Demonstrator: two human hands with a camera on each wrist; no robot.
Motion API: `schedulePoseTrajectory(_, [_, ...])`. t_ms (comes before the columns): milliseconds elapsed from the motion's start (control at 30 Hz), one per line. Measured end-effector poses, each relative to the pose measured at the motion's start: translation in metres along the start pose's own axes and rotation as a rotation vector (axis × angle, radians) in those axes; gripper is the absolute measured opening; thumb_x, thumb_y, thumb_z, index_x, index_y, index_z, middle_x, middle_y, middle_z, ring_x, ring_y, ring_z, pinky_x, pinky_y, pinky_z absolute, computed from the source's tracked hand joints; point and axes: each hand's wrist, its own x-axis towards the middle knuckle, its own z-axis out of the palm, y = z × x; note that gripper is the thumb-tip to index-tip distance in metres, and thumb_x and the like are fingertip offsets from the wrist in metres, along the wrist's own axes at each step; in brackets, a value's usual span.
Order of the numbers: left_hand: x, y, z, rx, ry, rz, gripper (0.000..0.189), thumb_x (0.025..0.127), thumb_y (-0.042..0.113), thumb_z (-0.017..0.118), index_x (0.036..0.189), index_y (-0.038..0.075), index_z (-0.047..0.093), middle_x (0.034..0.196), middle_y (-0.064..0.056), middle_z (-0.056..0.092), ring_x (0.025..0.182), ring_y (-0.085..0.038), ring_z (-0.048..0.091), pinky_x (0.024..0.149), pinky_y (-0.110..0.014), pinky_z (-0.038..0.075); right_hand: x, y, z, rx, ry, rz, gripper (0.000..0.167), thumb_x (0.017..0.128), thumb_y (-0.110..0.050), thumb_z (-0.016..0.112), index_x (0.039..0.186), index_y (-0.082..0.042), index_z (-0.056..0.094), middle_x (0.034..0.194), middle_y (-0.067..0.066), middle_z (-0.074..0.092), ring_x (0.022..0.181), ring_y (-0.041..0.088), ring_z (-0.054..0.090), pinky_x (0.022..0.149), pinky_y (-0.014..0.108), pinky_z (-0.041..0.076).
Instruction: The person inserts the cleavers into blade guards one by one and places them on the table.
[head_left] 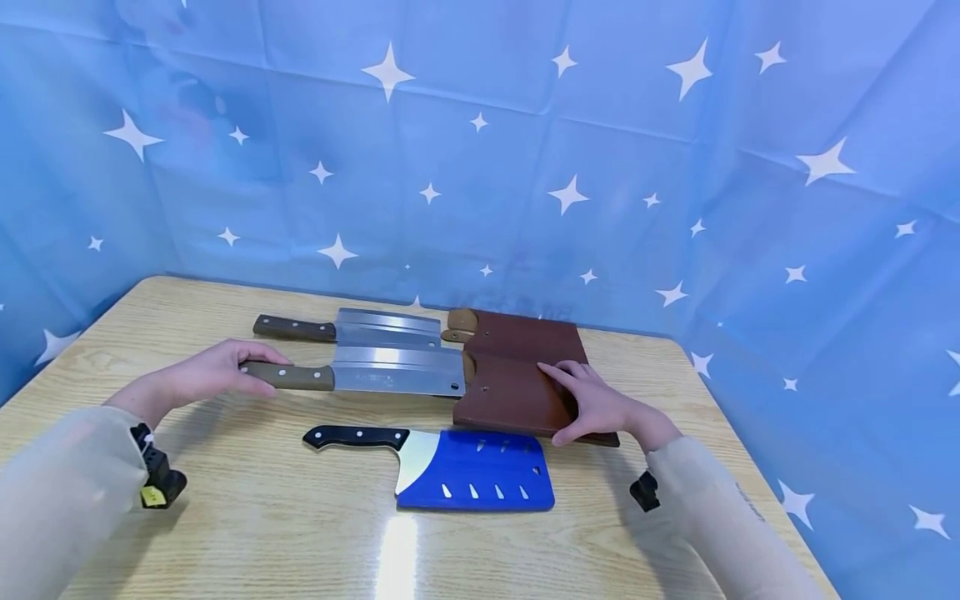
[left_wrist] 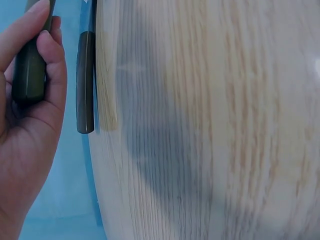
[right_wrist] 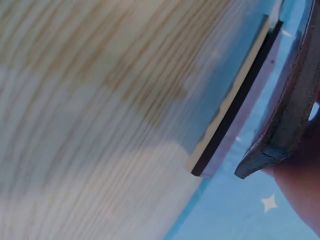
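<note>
While the fingers of the left hand [head_left: 217, 371] are curled round the brown handle of the near cleaver [head_left: 397, 371], those of the right hand [head_left: 595, 406] grip the near brown sheath [head_left: 510, 396] toward its right end. The blade points right, its end at the sheath mouth; whether that end sits inside cannot be determined. On the far side, the far cleaver [head_left: 386, 329] lies parallel, handle left, with the far brown sheath [head_left: 532, 329] to its right. On the near part of the counter [head_left: 262, 533], a black-handled cleaver [head_left: 415, 458] carries a blue blade cover [head_left: 480, 475].
</note>
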Motion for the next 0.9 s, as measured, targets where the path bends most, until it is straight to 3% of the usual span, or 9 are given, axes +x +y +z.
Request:
schedulePoseTrajectory(400, [0.003, 0.007, 0.006, -0.003, -0.019, 0.020, 0.049, 0.080, 0.016, 0.072, 0.122, -0.004, 0.056, 0.106, -0.010, 0.061, 0.080, -0.008, 0.055, 0.072, -0.025, 0.046, 0.008, -0.011, -0.004, 0.020, -0.001, -0.012, 0.108, 0.065, -0.049, 0.079, 0.150, -0.014, 0.022, 0.143, 0.017, 0.030, 0.128, 0.037, 0.028, 0.098, 0.062, 0.032])
schedulePoseTrajectory(733, [0.011, 0.007, 0.011, -0.044, -0.053, 0.038, 0.047, 0.080, 0.015, 0.071, 0.122, -0.002, 0.057, 0.100, -0.005, 0.063, 0.079, -0.009, 0.056, 0.072, -0.026, 0.045, 0.015, -0.018, -0.005, 0.017, -0.003, -0.034, 0.108, 0.065, -0.050, 0.079, 0.150, -0.014, 0.022, 0.143, 0.017, 0.030, 0.127, 0.037, 0.028, 0.097, 0.061, 0.033])
schedulePoseTrajectory(900, [0.016, 0.010, 0.014, -0.029, -0.039, 0.044, 0.048, 0.079, 0.015, 0.072, 0.122, 0.000, 0.058, 0.099, -0.006, 0.062, 0.077, -0.010, 0.056, 0.071, -0.026, 0.046, 0.018, -0.023, -0.006, 0.013, 0.001, -0.036, 0.107, 0.066, -0.049, 0.079, 0.150, -0.015, 0.022, 0.144, 0.016, 0.030, 0.128, 0.036, 0.028, 0.099, 0.061, 0.032])
